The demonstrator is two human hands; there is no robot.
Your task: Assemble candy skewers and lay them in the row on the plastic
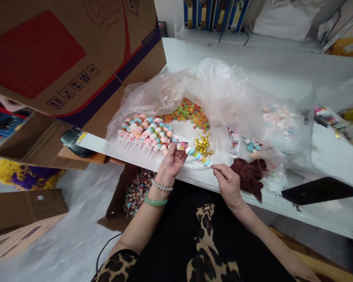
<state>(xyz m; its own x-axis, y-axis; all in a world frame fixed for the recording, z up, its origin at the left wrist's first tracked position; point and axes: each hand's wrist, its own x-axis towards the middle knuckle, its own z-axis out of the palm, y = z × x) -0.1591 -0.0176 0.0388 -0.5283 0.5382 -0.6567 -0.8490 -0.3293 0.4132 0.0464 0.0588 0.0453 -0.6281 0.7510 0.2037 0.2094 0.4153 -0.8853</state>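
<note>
Between my hands is a candy skewer (199, 157) threaded with white, blue, pink, yellow and green pieces. My right hand (228, 184) pinches it by its lower right end. At its upper left end my left hand (174, 161) has its fingers closed on a small printed plastic wrapper (182, 145); whether the skewer's tip is inside it I cannot tell. Just behind lies a bunch of gold twist ties (204, 145). To the left, finished-looking candy skewers (147, 131) lie piled with their pale sticks toward me. Loose gummy rings (191, 111), orange, green and red, are heaped farther back.
A large cardboard box (111, 51) stands at left. Clear plastic bags (223, 86) cover the table's middle. A printed wrapper stack (234, 144), brown cloth (250, 176) and black phone-like slab (320, 190) lie right. Below the edge, an open box holds many wrapped candies (139, 192).
</note>
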